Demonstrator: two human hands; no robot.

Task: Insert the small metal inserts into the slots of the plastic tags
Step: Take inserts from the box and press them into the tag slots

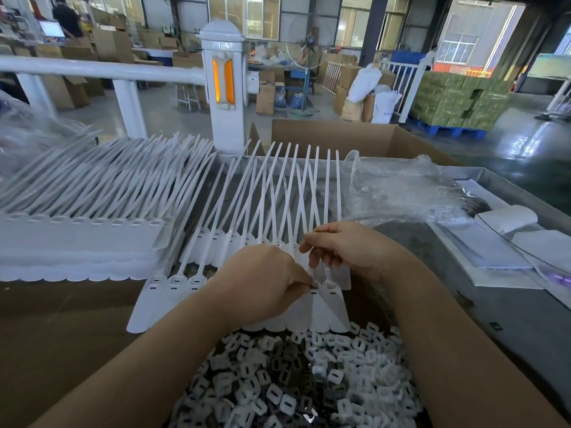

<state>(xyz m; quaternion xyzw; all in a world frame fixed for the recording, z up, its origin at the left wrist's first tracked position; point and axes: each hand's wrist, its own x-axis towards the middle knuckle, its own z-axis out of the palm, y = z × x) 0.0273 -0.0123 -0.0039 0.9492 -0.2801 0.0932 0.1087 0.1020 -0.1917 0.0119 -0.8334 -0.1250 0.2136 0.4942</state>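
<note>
A joined strip of white plastic tags (160,301) with long tails lies across the table in front of me. My left hand (262,285) pinches a small dark metal insert (314,285) and holds it at a slot near the strip's right end. My right hand (343,245) grips the thin tails just above those tags, fingers curled round them. Below both hands lies a heap of loose white and dark inserts (293,384).
A stack of tag strips (77,239) lies to the left. A clear plastic bag (401,189) and white sheets (500,242) lie on the metal tray at right. An open cardboard box (333,134) and a white fence post (224,88) stand behind.
</note>
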